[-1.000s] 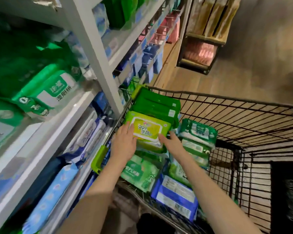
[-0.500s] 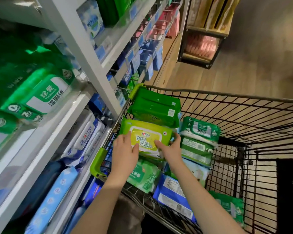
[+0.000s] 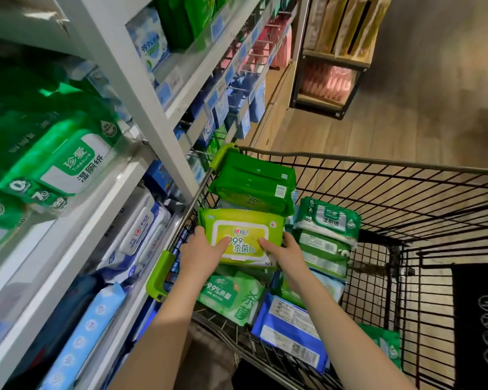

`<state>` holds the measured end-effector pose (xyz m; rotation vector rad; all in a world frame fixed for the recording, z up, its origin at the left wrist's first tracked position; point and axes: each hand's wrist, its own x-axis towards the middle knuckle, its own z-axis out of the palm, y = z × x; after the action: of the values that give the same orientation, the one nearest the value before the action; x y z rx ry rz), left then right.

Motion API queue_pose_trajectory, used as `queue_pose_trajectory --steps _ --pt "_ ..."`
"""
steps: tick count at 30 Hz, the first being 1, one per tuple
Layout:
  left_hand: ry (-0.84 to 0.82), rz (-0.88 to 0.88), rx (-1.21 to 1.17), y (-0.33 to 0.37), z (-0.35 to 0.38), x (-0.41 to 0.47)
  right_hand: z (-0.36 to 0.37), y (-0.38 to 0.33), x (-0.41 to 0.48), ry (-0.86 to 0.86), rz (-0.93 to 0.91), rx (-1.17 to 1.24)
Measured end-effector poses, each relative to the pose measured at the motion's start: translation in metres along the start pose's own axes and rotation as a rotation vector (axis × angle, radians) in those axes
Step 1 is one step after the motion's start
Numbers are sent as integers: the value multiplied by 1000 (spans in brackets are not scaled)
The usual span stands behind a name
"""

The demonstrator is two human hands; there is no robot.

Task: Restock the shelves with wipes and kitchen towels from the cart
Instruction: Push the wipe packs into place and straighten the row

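Observation:
A lime-green wipes pack [image 3: 245,229] with a white-framed lid sits on top of the pile in the black wire cart [image 3: 406,192]. My left hand [image 3: 202,253] grips its left edge, thumb on the lid. My right hand [image 3: 285,250] holds its right edge, thumb on the label. Behind it lies a stack of dark green packs [image 3: 254,184]. To its right stand green-and-white wet toilet paper packs [image 3: 327,220]. Below it lie a light green pack [image 3: 231,296] and a blue pack [image 3: 290,325].
White shelves [image 3: 141,88] rise along the left, filled with green, white and blue wipes packs [image 3: 62,164]. The cart's green corner bumper [image 3: 161,274] is close to the shelf edge. A wooden rack [image 3: 330,60] with pink goods stands ahead on the wooden floor.
Both hands have closed in on the lime-green pack and lifted it slightly off the pile, so its lid faces up more squarely. The view has tilted a little.

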<state>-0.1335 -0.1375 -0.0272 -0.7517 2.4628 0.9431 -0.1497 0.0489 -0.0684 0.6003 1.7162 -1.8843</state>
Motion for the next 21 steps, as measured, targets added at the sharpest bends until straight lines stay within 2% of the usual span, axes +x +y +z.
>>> queue_pose_trajectory --steps 5,11,17,21 --pt "17 9 -13 -13 15 -32 -23 -12 -12 -44 -44 -78" --pt "-3 85 -206 -15 30 -69 -62 -18 -35 -180 48 -278" --pt "54 198 -127 11 19 -82 -79 11 -57 -87 67 -69" --pt "-61 249 -150 20 18 -73 -85 13 -68 -20 15 49"
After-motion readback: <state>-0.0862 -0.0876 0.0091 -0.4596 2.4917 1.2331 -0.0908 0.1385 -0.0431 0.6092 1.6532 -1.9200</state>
